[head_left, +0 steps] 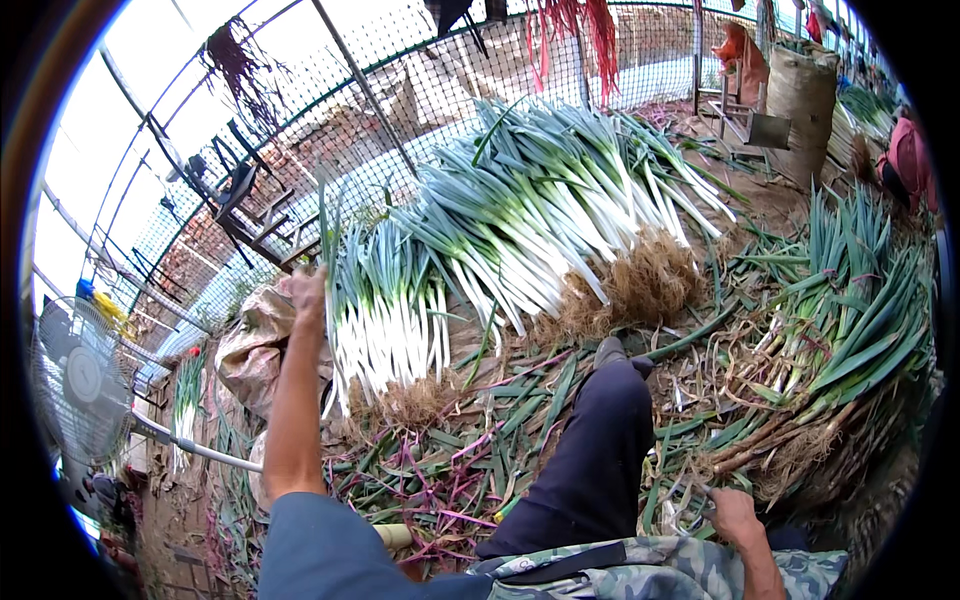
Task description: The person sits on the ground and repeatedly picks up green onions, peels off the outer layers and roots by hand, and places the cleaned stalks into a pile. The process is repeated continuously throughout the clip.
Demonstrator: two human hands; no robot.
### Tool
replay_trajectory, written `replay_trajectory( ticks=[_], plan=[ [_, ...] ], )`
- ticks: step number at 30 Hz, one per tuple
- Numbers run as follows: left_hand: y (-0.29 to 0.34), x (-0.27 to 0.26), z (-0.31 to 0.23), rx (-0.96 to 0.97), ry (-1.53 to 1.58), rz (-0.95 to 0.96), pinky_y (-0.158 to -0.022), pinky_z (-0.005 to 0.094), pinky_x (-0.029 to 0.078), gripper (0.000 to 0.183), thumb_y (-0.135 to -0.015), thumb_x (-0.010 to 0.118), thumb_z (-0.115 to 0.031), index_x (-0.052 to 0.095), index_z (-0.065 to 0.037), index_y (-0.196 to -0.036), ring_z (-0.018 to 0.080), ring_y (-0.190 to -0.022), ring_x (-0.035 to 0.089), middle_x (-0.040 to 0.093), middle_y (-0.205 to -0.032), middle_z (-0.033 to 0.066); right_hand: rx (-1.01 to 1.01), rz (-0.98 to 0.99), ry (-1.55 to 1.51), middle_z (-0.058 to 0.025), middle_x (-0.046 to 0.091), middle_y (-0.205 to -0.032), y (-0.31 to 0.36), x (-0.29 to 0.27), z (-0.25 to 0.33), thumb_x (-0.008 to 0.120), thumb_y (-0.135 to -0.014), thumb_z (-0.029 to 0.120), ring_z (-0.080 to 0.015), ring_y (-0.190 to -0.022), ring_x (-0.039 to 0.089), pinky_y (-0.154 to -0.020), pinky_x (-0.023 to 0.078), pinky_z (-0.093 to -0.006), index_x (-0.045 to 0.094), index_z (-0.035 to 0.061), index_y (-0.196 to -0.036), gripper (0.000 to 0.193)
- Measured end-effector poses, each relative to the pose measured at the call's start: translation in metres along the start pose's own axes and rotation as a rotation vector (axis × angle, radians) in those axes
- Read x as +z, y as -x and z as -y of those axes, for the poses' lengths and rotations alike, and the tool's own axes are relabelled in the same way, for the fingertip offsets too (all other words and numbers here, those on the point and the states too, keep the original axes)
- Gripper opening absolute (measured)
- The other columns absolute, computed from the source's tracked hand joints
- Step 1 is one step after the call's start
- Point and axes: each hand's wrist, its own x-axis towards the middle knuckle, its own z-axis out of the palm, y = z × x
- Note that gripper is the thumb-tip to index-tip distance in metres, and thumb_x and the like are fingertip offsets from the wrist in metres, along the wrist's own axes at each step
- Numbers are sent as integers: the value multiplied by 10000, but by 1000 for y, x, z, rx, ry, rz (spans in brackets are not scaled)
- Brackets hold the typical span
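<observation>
My left hand (pixel 306 288) reaches out to the left end of a row of large green onions. Its fingers are closed round the leafy part of one green onion (pixel 328 240), whose leaves rise above the fist. Beside it lies a smaller bunch of green onions (pixel 390 325), white stalks and brown roots toward me. A bigger heap of green onions (pixel 540 220) spreads to the right of it. My right hand (pixel 736 516) is closed low at the right, near my lap. A small greyish thing sticks out from its fingers, too small to make out.
Untrimmed green onions (pixel 850 300) with dirty roots are piled at the right. Stripped leaves and purple ties (pixel 450 490) litter the ground around my leg (pixel 600 450). A fan (pixel 82 375) and a crumpled sack (pixel 258 345) stand left. Netting (pixel 400 110) runs behind; a full sack (pixel 803 110) stands far right.
</observation>
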Motion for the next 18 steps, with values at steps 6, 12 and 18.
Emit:
replay_trajectory(
  ticks=[6, 12, 18],
  plan=[
    [162, 143, -154, 137, 739, 464, -764, 287, 466, 459, -829, 654, -163, 517, 54, -1209, 191, -899, 596, 588, -1135, 157, 82, 195, 68, -185, 640, -827, -24, 17, -6, 586, -737, 125, -370, -798, 631, -640, 496, -489, 609, 36, -918, 203],
    [375, 186, -345, 113, 1085, 1121, -744, 273, 481, 429, -850, 641, -121, 503, 25, -1230, 168, -867, 600, 620, -1076, 142, -15, -140, -81, -193, 598, -826, -21, 47, -29, 522, -766, 70, -386, -788, 611, -637, 487, -494, 577, 21, -885, 139],
    [457, 210, -365, 75, 1160, 1448, -696, 251, 477, 357, -833, 632, -62, 521, 44, -1155, 134, -803, 583, 629, -947, 113, 223, -138, -199, -191, 549, -1022, -39, 38, -48, 629, -772, 105, -395, -947, 571, -788, 478, -461, 552, 19, -1094, 341]
  ],
)
